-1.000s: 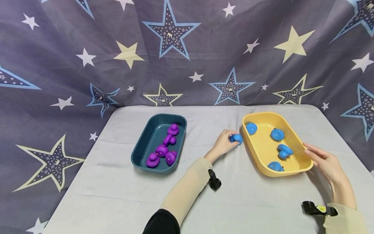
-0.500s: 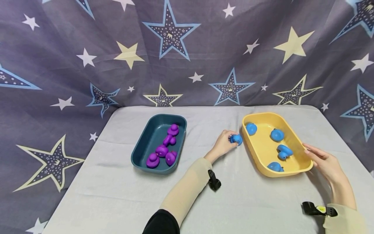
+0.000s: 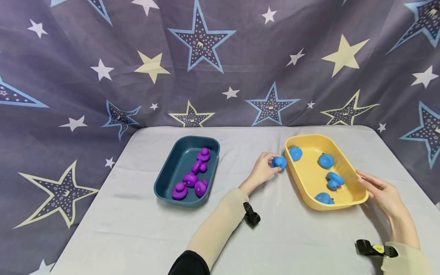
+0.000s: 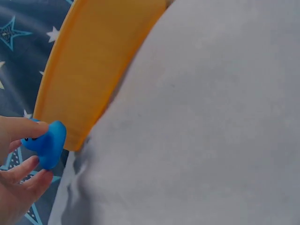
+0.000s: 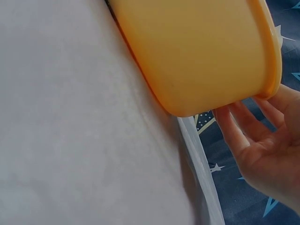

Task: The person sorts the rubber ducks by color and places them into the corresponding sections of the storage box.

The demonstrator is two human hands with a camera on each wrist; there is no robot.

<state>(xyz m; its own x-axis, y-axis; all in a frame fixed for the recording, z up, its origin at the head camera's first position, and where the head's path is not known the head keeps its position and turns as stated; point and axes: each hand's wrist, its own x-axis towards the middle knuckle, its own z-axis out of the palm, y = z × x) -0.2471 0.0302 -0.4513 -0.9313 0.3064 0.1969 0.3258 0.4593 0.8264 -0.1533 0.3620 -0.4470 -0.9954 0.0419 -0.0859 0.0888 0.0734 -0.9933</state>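
In the head view, my left hand (image 3: 264, 167) pinches a blue rubber duck (image 3: 279, 162) just left of the yellow tray (image 3: 307, 194). The left wrist view shows this duck (image 4: 54, 143) between thumb and fingertips, overlapping the tray's end wall (image 4: 93, 61). On the tray's right side, my right hand (image 3: 386, 194) holds the edge, thumb at the rim and fingers on the outer wall. In the right wrist view those fingers (image 5: 232, 131) lie against the wall (image 5: 201, 61). Several blue ducks lie in the tray, among them one toppled duck (image 3: 333, 179).
A dark teal tray (image 3: 165, 168) stands on the left of the table with several purple ducks, one of them at the back (image 3: 203, 154). A pale cloth (image 3: 137, 229) covers the table. Behind it hangs a grey star-patterned curtain (image 3: 220, 76).
The blue duck in my left hand has shifted very slightly to the right. The whole head view has moved a few pixels down; my right hand stays at the yellow tray.
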